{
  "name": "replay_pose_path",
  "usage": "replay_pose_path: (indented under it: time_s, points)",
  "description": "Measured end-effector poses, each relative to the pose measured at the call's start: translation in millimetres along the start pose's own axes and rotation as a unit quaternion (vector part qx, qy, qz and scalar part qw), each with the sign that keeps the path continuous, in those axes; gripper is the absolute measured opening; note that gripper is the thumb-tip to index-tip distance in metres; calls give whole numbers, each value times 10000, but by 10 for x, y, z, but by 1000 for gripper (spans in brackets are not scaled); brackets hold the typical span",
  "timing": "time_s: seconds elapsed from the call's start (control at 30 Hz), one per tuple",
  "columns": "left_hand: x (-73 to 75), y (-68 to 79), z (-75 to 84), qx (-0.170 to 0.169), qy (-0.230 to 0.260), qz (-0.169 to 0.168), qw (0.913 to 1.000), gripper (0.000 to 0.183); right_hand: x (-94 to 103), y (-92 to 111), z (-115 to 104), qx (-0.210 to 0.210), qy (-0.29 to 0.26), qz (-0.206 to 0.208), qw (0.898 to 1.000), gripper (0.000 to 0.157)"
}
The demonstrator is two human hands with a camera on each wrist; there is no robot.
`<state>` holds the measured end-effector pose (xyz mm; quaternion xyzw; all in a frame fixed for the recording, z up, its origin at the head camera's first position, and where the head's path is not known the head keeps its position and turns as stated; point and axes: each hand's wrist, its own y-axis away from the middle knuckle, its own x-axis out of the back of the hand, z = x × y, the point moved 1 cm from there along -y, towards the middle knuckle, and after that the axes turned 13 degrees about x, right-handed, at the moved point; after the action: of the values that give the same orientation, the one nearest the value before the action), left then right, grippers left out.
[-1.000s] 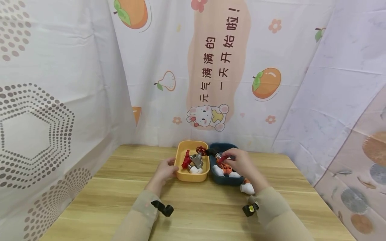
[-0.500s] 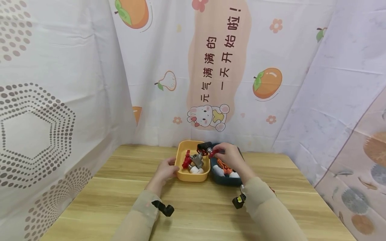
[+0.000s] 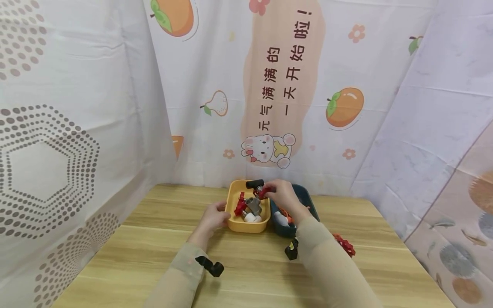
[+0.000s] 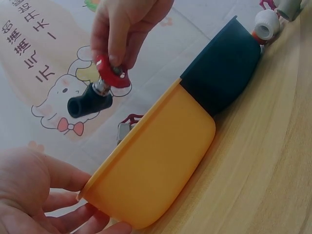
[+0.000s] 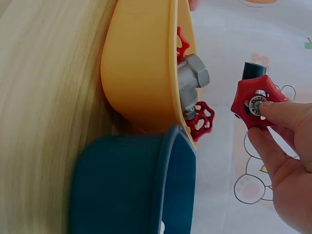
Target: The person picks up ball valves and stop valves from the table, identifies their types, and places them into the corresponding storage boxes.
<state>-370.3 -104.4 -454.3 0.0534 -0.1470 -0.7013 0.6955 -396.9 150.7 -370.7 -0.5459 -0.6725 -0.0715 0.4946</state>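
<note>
My right hand (image 3: 283,194) pinches the red handwheel (image 5: 258,101) of a valve with a dark tubular body (image 4: 87,101). It holds the valve above the yellow bin (image 4: 156,161), the dark tube hanging tilted below the wheel in the left wrist view. My left hand (image 3: 212,219) rests against the bin's left side, fingertips at the rim and outer wall. Inside that bin lie a grey metal valve (image 5: 190,80) with a red handwheel, another red-handled piece (image 3: 240,206) and white fittings (image 3: 252,218).
A dark blue bin (image 5: 117,185) stands against the yellow bin's right side, with orange and white pieces inside. On the wooden table (image 3: 246,273), a red handwheel (image 3: 344,244) lies right of it, partly behind my sleeve. A printed curtain (image 3: 215,64) hangs behind.
My right hand has carried the dark-bodied valve leftward from over the blue bin to over the yellow one. My left hand has stayed at the yellow bin's side.
</note>
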Motion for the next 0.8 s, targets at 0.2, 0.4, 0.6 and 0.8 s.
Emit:
replay_pose_path:
  time_s: [0.2,0.4,0.6,0.8]
  points:
    - [1,-36,-14,-22,-11,-8,10000,60,-103,-91,-52,-162,-339,-39,9993,15]
    - [12,-52,-28,-34,-15,-22,10000,61,-175,-153,-91,-273,-191,-51,9994,16]
    - [19,-55,-29,-71,-8,-32,10000,61,-253,-186,-96,-544,-389,-192,9976,17]
    - [-3,-46,-36,-97,45,-11,9999,62,-325,-199,-97,-559,-270,-220,9978,19]
